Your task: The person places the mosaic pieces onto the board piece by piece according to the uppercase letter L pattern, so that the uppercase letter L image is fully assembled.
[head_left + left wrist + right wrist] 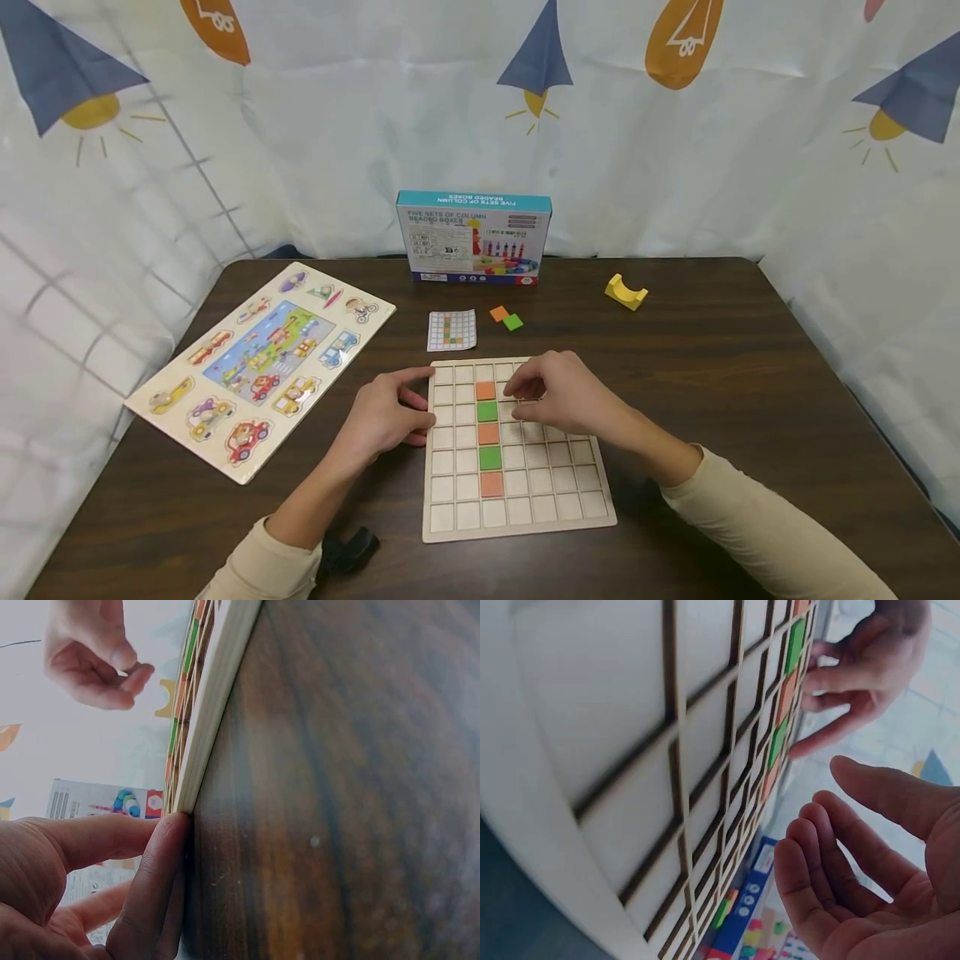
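Observation:
A wooden grid board (536, 481) lies on the table. Orange tiles (488, 433) and green tiles (490, 457) alternate down one of its columns. My left hand (386, 414) rests its fingertips against the board's left edge; the left wrist view shows two fingers meeting at that edge. Over the upper right part of the board hovers my right hand (566, 392). In the right wrist view its fingers (799, 877) are loosely bent, with a gap to the thumb and nothing held. Beyond the board lie a loose orange tile (499, 314) and a green tile (513, 322), touching at their corners.
A small printed pattern card (452, 331) lies beside the loose tiles. Behind stands a toy box (474, 237). To the left is a picture puzzle board (262, 367); a yellow curved block (626, 292) sits at the back right. A black object (351, 552) lies near my left forearm.

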